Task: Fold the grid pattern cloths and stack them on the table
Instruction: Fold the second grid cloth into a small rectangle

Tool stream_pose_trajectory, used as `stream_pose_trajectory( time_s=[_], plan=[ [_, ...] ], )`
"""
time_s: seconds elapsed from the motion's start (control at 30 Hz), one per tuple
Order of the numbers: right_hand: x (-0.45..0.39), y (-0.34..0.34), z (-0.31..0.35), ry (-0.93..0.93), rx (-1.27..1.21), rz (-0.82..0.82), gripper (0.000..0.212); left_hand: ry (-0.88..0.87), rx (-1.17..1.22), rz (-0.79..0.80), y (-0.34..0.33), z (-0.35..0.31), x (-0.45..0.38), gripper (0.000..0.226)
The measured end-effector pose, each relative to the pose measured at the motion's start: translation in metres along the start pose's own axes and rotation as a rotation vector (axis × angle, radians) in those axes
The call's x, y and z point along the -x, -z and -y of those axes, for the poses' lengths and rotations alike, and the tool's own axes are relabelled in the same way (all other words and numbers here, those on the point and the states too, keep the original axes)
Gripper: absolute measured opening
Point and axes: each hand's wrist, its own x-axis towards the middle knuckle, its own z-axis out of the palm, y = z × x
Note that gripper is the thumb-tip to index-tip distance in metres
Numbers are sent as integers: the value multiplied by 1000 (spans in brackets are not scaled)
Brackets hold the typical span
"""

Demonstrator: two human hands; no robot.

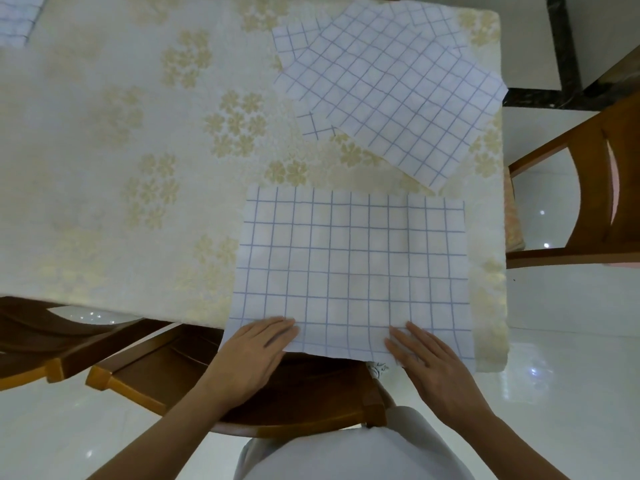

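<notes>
A white cloth with a blue grid (353, 268) lies spread flat at the table's near right edge, its near hem hanging slightly over the edge. My left hand (256, 351) rests with straight fingers on the cloth's near left corner. On the near hem toward the right, my right hand (429, 362) lies flat with its fingers extended. A loose pile of several more grid cloths (388, 88) lies unfolded at the far right of the table. Part of another grid cloth (17, 19) shows at the far left corner.
The table (121, 150) wears a cream cloth with pale gold flowers. Wooden chairs stand close: one under me (298, 396), one at the near left (41, 344), one beside the table's right edge (588, 188). The floor is glossy white tile.
</notes>
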Motion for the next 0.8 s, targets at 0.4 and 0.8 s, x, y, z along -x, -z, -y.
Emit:
stream_pose_trajectory(
  time_s=[0.4, 0.8],
  plan=[
    [4, 41, 12, -68, -54, 41, 55, 40, 117, -90, 22, -21, 33, 60],
    [-121, 79, -65, -92, -20, 34, 41, 99, -135, -155, 81, 30, -84, 45]
  ],
)
